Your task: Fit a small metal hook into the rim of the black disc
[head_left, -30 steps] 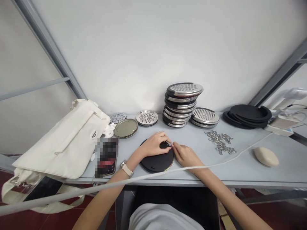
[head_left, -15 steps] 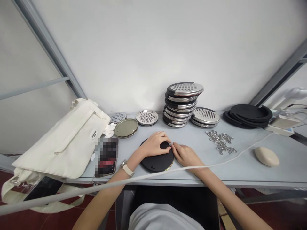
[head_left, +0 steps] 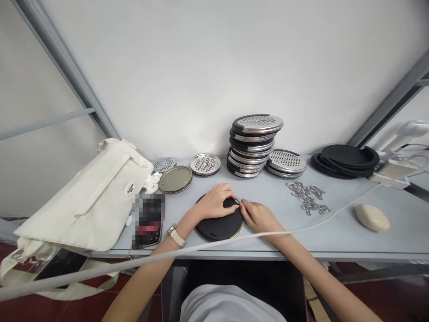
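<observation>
A flat black disc (head_left: pixel 219 229) lies on the table in front of me, with a small hole near its front edge and a thin shiny rim at the right. My left hand (head_left: pixel 216 202) rests on its far side, thumb and fingers curled around the right edge. At that edge, between both hands, shows a small shiny metal piece (head_left: pixel 236 201), partly hidden by fingertips. My right hand (head_left: pixel 259 218) is closed beside the disc, its thumb and forefinger pinched at the metal piece. To the right lies a pile of silver metal clips (head_left: pixel 306 197).
Behind stand a tall stack of grater discs with black edging (head_left: pixel 253 145) and a lower stack (head_left: pixel 286 162). Black round parts (head_left: pixel 348 161), olive lids (head_left: pixel 176 179), a phone (head_left: pixel 149 221), a cream bag (head_left: pixel 83 197) and a beige oval object (head_left: pixel 372 218) surround the workspace. A white cable (head_left: pixel 201 246) crosses in front.
Both hands stay at the disc's right edge with almost the same grip. The view has shifted very slightly; nothing else has visibly moved.
</observation>
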Demonstrator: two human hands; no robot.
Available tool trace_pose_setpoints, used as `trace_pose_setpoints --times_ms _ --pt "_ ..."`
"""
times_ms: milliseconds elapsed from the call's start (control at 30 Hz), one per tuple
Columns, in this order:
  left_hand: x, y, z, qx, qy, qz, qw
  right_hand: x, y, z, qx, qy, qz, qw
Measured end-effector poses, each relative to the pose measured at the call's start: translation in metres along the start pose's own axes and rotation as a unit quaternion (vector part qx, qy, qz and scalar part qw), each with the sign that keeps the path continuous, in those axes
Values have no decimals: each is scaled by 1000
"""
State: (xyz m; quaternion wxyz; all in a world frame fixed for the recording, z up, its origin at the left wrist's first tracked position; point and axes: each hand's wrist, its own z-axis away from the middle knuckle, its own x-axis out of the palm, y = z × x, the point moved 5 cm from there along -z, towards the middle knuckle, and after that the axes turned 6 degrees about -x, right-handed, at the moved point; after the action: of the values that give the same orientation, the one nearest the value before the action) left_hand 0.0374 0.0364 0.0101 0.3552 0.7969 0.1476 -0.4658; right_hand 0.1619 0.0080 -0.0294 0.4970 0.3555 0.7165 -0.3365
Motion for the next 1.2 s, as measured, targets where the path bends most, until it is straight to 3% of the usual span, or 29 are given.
trace_pose_setpoints --times_ms 1200 --pt "0 0 0 -4 -11 11 1000 -2 0 1 11 5 -5 1000"
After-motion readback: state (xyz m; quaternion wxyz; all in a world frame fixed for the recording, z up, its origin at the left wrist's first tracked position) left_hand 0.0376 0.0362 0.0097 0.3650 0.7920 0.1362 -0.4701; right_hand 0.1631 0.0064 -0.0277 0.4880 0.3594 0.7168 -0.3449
